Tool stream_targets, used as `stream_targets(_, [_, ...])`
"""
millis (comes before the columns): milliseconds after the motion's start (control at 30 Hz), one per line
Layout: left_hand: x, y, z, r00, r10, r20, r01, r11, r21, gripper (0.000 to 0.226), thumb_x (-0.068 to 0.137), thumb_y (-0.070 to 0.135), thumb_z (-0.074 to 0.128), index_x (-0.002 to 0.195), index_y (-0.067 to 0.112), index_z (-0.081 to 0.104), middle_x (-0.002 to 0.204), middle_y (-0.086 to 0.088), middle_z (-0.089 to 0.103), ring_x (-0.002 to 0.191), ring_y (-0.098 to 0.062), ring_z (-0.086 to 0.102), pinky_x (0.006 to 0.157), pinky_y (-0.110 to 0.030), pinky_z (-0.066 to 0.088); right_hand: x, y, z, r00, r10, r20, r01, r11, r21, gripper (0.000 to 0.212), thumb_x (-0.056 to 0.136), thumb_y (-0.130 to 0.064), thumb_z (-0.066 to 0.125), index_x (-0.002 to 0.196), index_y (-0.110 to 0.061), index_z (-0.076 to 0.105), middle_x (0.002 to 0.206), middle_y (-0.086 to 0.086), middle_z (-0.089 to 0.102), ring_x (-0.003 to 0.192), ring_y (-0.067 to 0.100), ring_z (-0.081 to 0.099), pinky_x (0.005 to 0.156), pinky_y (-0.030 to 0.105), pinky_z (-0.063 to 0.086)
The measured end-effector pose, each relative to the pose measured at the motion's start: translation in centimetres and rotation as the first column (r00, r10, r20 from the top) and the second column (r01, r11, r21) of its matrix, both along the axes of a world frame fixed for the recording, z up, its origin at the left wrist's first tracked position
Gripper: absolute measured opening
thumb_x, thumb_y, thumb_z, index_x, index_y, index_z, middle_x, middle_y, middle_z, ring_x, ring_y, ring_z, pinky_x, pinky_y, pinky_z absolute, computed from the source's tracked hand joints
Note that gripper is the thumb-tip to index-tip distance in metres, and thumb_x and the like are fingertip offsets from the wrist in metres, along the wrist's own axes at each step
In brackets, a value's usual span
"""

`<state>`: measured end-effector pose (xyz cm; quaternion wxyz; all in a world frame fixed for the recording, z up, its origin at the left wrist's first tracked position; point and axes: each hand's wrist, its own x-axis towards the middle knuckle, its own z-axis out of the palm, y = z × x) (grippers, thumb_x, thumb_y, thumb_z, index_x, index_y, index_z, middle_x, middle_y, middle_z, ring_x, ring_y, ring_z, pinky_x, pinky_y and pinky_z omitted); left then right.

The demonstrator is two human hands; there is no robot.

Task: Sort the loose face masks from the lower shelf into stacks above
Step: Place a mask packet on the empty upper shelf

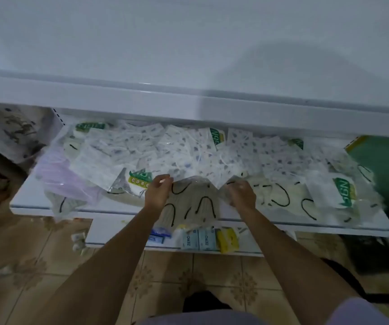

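The left hand [158, 192] and right hand [241, 194] each keep a pinching grip on an upper corner of a clear plastic packet of pale face masks with black ear loops [193, 207]. The packet hangs between them over the front edge of the white lower shelf [118, 208].

This looks like the pick-up step, with one packet held partly free of the heap and not yet placed. The next move probably means raising it toward 12 o'clock, past the jutting front lip and onto the white upper shelf [188, 55].

From 10 to 2 o'clock, loose white masks with blue print [165, 146] overlap in an unsorted heap. A lilac mask bundle [60, 177] lies at 9 o'clock and a green-labelled packet [343, 191] at 3 o'clock. At 6 o'clock, lower down, sits a yellow packet [228, 239].

The likely snags are the overhanging lip and slippery neighbouring packets dragging along.
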<state>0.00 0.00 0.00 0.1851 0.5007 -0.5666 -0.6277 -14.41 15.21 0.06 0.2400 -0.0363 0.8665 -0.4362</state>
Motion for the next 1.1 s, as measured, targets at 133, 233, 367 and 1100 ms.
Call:
stream_targets(133, [-2.0, -1.7, 0.3, 0.989, 0.029, -0.142, -0.021, 0.998, 0.056, 0.016, 0.092, 0.023, 0.055, 0.107, 0.017, 0.057, 0.101, -0.007, 0.058, 0.087, -0.018, 0.055, 0.068, -0.024, 0.045, -1.9, -1.9, -1.5, 0.987, -0.115, 0.110, 0.133, 0.976, -0.173, 0.026, 0.088, -0.021, 0.059, 0.111, -0.012, 0.057, 0.102, 0.004, 0.058, 0.095, 0.025, 0.059, 0.069, 0.026, 0.048])
stream_targets(233, [-3.3, -2.2, 0.2, 0.986, -0.112, -0.122, 0.112, 0.994, -0.006, 0.017, 0.092, 0.024, 0.056, 0.108, 0.021, 0.057, 0.108, -0.008, 0.060, 0.087, -0.016, 0.057, 0.076, -0.027, 0.047, -3.0, -3.5, -3.6, 0.972, -0.153, 0.177, 0.193, 0.952, -0.237, 0.017, 0.073, -0.024, 0.069, 0.078, -0.025, 0.053, 0.078, 0.001, 0.053, 0.066, 0.018, 0.053, 0.048, 0.021, 0.047])
stream_targets(367, [-5.7, -2.5, 0.4, 0.963, -0.267, -0.031, 0.265, 0.962, -0.063, 0.024, 0.091, 0.030, 0.055, 0.114, 0.026, 0.059, 0.127, -0.008, 0.057, 0.112, -0.026, 0.055, 0.091, -0.034, 0.046, -2.5, -4.7, -3.0, 0.969, -0.199, 0.147, 0.229, 0.945, -0.233, 0.028, 0.079, 0.000, 0.067, 0.098, -0.016, 0.054, 0.084, 0.003, 0.054, 0.067, 0.019, 0.056, 0.049, 0.022, 0.048])
stream_targets(1100, [-9.4, -4.5, -2.3, 0.997, 0.037, 0.069, -0.037, 0.999, -0.008, 0.044, 0.089, 0.030, 0.058, 0.125, 0.007, 0.048, 0.126, -0.015, 0.055, 0.113, -0.033, 0.055, 0.096, -0.041, 0.047, -4.9, -9.4, -1.6, 0.939, 0.301, -0.168, -0.315, 0.947, -0.059, 0.031, 0.079, -0.016, 0.071, 0.103, 0.002, 0.065, 0.105, 0.014, 0.068, 0.094, 0.028, 0.063, 0.079, 0.033, 0.049])
